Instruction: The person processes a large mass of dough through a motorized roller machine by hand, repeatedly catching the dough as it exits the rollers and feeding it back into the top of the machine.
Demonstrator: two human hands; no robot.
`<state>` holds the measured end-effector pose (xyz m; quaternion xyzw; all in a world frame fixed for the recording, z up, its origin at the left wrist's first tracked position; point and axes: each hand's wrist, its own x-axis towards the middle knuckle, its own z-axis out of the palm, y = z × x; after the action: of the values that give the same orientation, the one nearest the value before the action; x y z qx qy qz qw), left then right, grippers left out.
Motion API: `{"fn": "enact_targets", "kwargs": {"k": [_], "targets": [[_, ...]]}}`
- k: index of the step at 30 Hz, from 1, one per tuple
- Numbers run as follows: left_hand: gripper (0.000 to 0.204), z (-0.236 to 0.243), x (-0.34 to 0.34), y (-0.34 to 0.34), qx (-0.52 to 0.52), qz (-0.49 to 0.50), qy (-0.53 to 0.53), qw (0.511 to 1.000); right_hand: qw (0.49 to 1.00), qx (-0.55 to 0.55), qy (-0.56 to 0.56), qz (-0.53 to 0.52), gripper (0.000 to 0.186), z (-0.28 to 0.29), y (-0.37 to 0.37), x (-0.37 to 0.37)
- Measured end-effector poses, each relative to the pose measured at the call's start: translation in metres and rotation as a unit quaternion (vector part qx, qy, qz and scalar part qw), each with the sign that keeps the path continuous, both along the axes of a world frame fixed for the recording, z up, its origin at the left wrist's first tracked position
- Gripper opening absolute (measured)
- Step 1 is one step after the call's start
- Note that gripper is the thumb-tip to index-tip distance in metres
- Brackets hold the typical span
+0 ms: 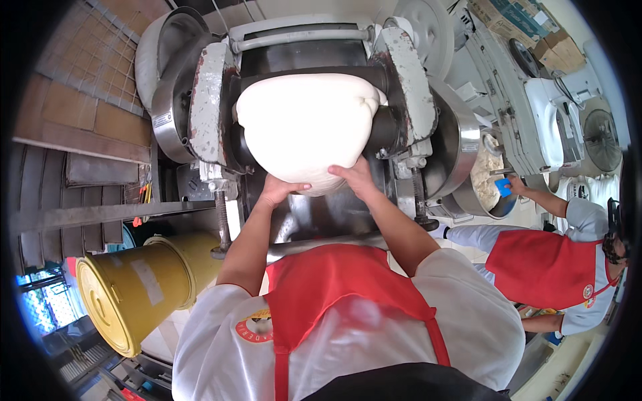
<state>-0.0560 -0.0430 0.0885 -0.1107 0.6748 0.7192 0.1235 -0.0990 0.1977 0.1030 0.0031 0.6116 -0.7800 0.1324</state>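
A large, smooth mass of white dough (304,127) lies over the dark rollers (384,130) of a dough sheeter (212,100) with chipped grey paint. My left hand (279,190) grips the dough's near lower edge on the left, thumb on top. My right hand (354,178) holds that same edge on the right, its thumb also on the surface. Both hands' fingers are partly hidden under the dough. Below them slopes the machine's shiny metal tray (314,217).
Threaded posts (223,220) flank the tray. Yellow lidded bins (137,287) stand at left, near metal racks (60,180). On the right, a person in a red apron (542,267) holds a blue scraper (503,187) at a steel mixing bowl (461,204) with dough inside.
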Motion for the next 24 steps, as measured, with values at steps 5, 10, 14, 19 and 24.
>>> {"fn": "enact_targets", "kwargs": {"k": [5, 10, 14, 19, 24], "targets": [[0.072, 0.052, 0.02, 0.014, -0.042, 0.154, 0.087, 0.983, 0.964, 0.22, 0.059, -0.136, 0.048, 0.04, -0.006, -0.01], [0.055, 0.07, 0.028, 0.016, 0.04, 0.244, 0.18, 0.952, 0.959, 0.122, 0.19, -0.173, 0.031, 0.046, 0.017, -0.01], [0.051, 0.033, 0.069, 0.006, -0.073, 0.31, 0.183, 0.93, 0.904, 0.287, 0.253, -0.19, 0.019, 0.018, 0.042, 0.034], [0.1, -0.047, 0.09, 0.018, -0.255, 0.204, -0.149, 0.933, 0.946, 0.303, -0.092, -0.065, 0.073, -0.076, 0.035, 0.081], [0.101, -0.065, 0.04, 0.026, -0.174, 0.182, -0.083, 0.964, 0.95, 0.287, -0.115, 0.047, 0.096, -0.047, -0.006, 0.042]]}}
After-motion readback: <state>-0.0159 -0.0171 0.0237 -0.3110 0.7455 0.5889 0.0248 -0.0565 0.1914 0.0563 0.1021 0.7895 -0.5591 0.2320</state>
